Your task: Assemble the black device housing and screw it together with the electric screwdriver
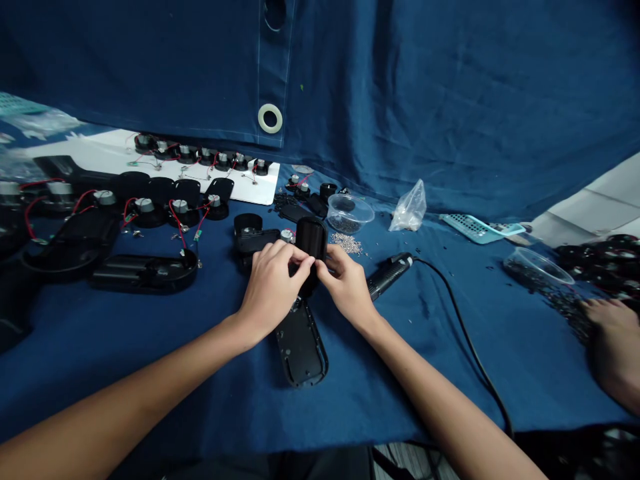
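Both my hands meet at a black plastic housing [312,239] held upright in the middle of the table. My left hand [274,283] grips its left side, thumb and fingers pressed together near the front. From the right, my right hand [349,285] pinches the same part with thumb and forefinger. Just below lies a long black casing half [304,350], its inner side facing up. Left of the housing stands another black casing with a round cup [249,230]. A black corded electric screwdriver [390,275] rests beside my right hand.
Several black casings with motors and red wires [145,207] line the left. A clear tub [350,212], a pile of small screws [347,243], a plastic bag [409,207] and a teal basket [477,228] stand behind. Another person's hand [613,333] is at right, by small black parts.
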The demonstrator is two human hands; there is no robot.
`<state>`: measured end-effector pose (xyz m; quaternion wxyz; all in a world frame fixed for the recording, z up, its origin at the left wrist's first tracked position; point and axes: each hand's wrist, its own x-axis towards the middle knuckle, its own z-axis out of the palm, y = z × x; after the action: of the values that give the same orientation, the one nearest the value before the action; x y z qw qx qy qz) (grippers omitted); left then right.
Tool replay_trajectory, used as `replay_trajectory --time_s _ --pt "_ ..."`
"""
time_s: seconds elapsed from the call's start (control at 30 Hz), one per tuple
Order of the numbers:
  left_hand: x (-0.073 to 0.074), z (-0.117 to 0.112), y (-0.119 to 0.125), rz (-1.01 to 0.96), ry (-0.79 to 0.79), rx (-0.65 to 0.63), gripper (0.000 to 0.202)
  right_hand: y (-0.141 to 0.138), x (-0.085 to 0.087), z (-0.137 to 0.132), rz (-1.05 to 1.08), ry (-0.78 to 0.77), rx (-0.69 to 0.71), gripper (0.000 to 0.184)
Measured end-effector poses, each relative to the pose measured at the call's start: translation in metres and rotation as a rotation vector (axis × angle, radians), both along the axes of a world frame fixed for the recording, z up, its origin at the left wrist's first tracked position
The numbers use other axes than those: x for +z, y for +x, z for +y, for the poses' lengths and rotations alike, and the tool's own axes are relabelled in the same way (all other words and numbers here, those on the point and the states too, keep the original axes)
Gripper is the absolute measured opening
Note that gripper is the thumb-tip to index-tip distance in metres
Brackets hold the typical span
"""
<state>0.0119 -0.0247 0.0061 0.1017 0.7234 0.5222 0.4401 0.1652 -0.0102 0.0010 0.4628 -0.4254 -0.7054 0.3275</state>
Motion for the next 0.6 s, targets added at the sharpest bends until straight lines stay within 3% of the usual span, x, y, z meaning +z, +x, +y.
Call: replay_trajectory --time_s 0.17,0.3,0.43,0.6 --pt "0.002 0.003 -0.003 -0.034 -0.006 0.003 0.017 0.003 -0.003 0.005 0.022 -0.035 0.011 0.015" --pt "0.000 0.008 -0.005 -0.198 0.052 0.011 0.009 0.004 -0.003 0.007 0.049 -0.054 0.053 0.016" --pt "-0.007 0.013 -0.003 -0.319 -0.005 -0.137 0.043 0.005 -0.004 0.009 0.068 -0.079 0.096 0.020" --pt "-0.013 0.019 -0.001 -0.459 -0.091 -0.185 0.046 0.005 -0.005 0.010 0.097 -0.079 0.102 0.019"
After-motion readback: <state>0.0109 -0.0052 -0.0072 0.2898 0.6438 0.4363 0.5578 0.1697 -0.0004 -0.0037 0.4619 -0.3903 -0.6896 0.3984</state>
